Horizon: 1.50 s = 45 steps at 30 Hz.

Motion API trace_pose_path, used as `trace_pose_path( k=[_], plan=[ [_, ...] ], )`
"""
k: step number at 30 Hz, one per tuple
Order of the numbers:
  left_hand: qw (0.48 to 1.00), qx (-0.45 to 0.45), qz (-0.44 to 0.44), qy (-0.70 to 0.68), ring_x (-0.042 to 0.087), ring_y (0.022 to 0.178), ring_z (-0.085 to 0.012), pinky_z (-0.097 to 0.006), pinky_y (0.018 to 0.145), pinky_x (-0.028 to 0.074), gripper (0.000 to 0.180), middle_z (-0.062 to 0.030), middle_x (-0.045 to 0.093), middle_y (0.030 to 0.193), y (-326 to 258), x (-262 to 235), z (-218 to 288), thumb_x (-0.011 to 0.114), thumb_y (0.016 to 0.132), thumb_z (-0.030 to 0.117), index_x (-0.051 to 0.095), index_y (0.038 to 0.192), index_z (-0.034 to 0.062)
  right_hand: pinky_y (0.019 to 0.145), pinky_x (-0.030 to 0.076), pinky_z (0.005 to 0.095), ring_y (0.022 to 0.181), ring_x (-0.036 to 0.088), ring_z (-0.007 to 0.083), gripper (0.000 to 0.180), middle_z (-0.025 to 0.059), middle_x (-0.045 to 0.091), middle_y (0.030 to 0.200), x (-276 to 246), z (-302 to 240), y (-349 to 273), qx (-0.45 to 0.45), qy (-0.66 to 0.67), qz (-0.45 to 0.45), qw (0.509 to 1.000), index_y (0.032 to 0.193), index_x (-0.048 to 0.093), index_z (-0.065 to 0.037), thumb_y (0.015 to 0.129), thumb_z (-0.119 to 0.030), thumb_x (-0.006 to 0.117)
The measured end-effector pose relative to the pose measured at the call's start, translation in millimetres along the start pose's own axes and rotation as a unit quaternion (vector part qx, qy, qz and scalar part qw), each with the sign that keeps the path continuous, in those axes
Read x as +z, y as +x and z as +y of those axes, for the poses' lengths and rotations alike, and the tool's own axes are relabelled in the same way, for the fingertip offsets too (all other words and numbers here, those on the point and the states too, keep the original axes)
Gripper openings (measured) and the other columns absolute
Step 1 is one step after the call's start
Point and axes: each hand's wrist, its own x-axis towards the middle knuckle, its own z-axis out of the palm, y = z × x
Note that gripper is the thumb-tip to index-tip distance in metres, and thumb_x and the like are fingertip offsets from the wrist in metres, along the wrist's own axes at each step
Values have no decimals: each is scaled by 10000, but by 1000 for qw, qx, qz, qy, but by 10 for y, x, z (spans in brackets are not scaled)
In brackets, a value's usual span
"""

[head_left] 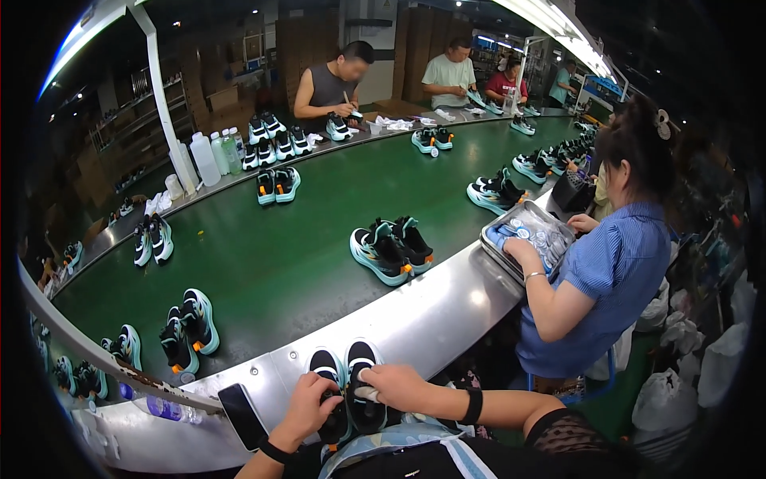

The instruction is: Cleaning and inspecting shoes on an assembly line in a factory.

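A pair of black sneakers with white and pale-blue soles stands on the metal ledge right in front of me. My left hand [309, 405] is closed at the side of the left sneaker [325, 366], thumb and fingers bent against its upper. On the right sneaker [362, 354] rests my right hand [399, 386], its fingers pinched around a small white cloth [366, 390] at the shoe's opening. Both shoes point away from me, and my hands hide part of their uppers.
A dark phone [242, 417] lies left of my hands, near a plastic bottle [169, 409]. Beyond the ledge, a green conveyor belt [263, 255] carries several sneaker pairs [391, 249]. At right, a person [610, 255] handles a metal tray [493, 249]; others work across the belt.
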Motion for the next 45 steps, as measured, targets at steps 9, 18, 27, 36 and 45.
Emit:
trace_pose_path(
  k=[9,18,27,36,45],
  plan=[
    [987,-81,-22,-140,523,748,-131,-250,682,447,258,-33,586,890,69,-139,123,717,780,79,706,1037,103,657,483,457,766,612,366,281,155,595,771,-7,-50,-130,13,8,66,998,941,532,-64,879,-317,636],
    [966,-53,-120,-224,621,903,-130,-281,799,505,291,-56,679,1012,167,-155,-142,646,832,26,658,1122,32,685,483,441,795,609,346,286,157,595,840,69,136,-71,6,16,77,997,1038,626,-112,830,-298,691],
    [958,-113,-63,-255,526,748,-88,-245,703,456,293,-17,647,924,157,-182,13,653,823,61,665,1116,57,655,477,437,712,602,349,328,138,597,718,-78,118,-29,-21,47,111,992,978,646,-91,757,-304,763],
    [765,-351,-62,-537,648,933,-185,-250,562,491,296,-123,624,1083,-236,436,630,428,1024,164,543,1174,-63,778,490,308,864,630,208,279,140,654,944,-267,663,-9,104,202,116,967,1118,670,-61,853,-145,695],
    [647,-378,-22,-662,662,979,-269,-285,514,514,344,-140,605,1066,8,655,546,418,1033,250,534,1158,-49,716,440,281,738,509,155,396,33,490,874,-229,340,58,-5,232,-82,969,1179,665,-163,794,-105,739]
  ],
)
